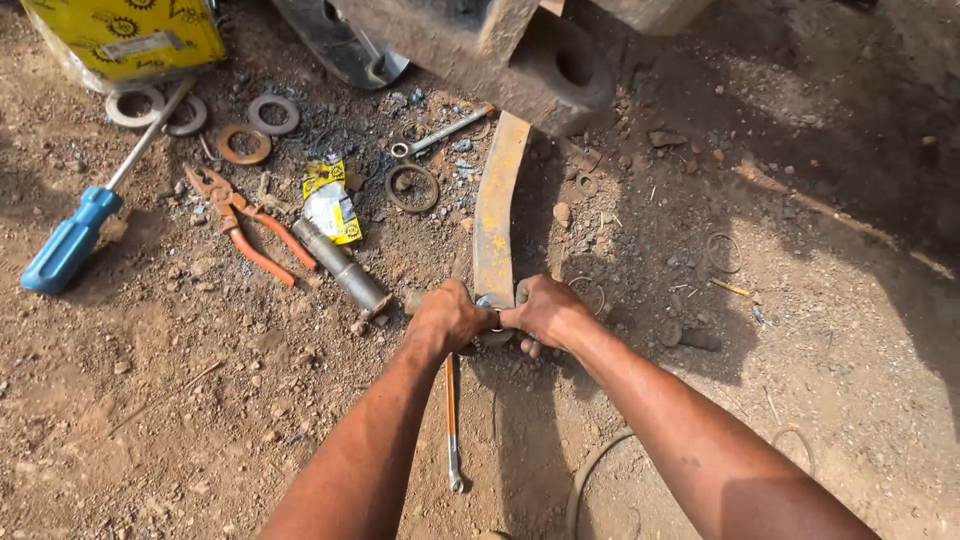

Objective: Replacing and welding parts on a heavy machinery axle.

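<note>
Head view: my left hand (447,316) and right hand (545,310) grip the bar (496,215) end, fingers closed tight; I think it could slip on loose dirt (180,400).

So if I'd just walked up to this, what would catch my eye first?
Probably the two bare hands, left hand and right hand, gripping the near end of a long rusty curved metal bar that runs away over the dirt toward a big steel block with a round hole. To the left lie a blue-handled screwdriver, orange-handled pliers and several loose metal rings.
</note>
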